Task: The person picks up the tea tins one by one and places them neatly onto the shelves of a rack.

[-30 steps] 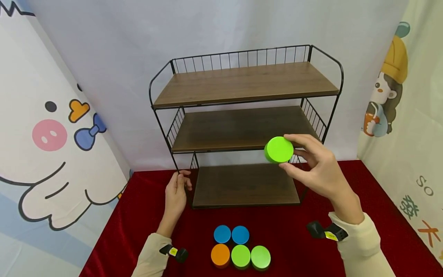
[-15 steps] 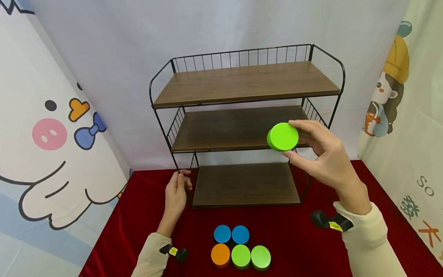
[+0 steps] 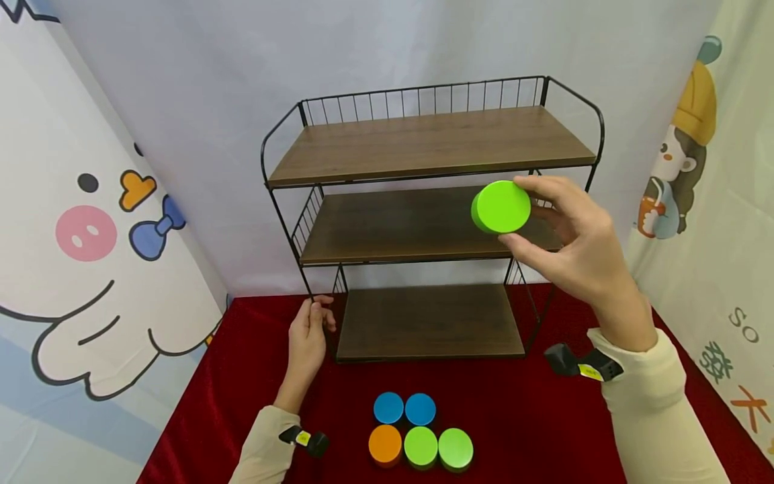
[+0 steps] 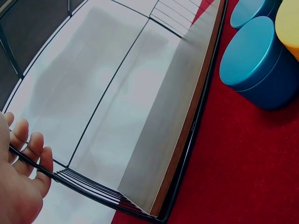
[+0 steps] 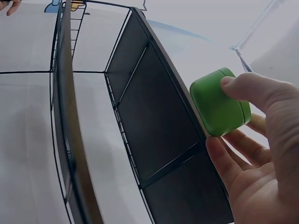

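A bright green round lidded canister (image 3: 502,206) is held up before the middle shelf in the head view. My right hand (image 3: 583,249) pinches it between thumb and fingers. In the right wrist view, the same green canister (image 5: 219,102) overlaps a shelf's front edge, its lid seam facing my palm. My left hand (image 3: 308,339) grips the left post of the black-framed wooden rack (image 3: 423,144), low beside the bottom shelf. Seen from the left wrist, the left fingers (image 4: 46,170) curl round the thin black frame.
Two blue canisters (image 3: 404,409) stand on the red cloth (image 3: 520,423) in front of the rack. Nearer me, an orange canister (image 3: 384,445) and two green canisters (image 3: 438,449) form a row. A pale curtain (image 3: 387,40) hangs behind the rack.
My right hand has risen and drifted slightly right with the green canister, from below the middle shelf's edge to in front of that shelf. The left hand keeps its hold on the post.
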Demonstrator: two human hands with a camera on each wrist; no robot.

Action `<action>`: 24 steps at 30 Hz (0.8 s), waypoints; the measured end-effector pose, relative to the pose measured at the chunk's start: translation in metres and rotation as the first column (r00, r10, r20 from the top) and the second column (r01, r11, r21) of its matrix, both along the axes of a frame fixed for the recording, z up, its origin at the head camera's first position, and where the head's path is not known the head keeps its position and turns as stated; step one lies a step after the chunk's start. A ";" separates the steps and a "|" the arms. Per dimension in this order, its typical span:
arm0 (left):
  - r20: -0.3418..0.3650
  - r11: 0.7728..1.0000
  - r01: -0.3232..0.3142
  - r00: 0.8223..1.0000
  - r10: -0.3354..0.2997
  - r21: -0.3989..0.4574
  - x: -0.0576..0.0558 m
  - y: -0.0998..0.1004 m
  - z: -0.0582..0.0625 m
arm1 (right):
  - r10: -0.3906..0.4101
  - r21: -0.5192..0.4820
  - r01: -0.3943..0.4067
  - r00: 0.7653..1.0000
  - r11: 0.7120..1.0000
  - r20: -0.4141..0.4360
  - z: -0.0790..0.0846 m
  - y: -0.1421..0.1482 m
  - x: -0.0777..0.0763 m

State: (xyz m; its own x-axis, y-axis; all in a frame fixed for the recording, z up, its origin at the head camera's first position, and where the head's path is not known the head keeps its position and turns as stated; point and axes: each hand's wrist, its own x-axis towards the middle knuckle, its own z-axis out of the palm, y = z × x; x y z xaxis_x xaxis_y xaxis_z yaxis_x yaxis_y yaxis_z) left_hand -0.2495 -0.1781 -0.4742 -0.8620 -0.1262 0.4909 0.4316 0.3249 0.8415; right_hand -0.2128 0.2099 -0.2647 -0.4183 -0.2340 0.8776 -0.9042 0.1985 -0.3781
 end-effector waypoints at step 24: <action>0.009 0.999 0.025 1.000 -0.025 0.026 0.018 0.009 0.027 | -0.089 -0.069 0.082 0.991 0.994 -0.103 0.045 -0.004 -0.020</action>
State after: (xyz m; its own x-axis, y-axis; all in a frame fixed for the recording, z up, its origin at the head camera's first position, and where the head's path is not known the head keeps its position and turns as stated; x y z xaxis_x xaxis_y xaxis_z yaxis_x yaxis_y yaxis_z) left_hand -0.2311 -0.1694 -0.4476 -0.8699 -0.1169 0.4792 0.4311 0.2920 0.8537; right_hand -0.2328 0.2058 -0.2193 -0.3383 -0.1427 0.9302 -0.9206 0.2551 -0.2957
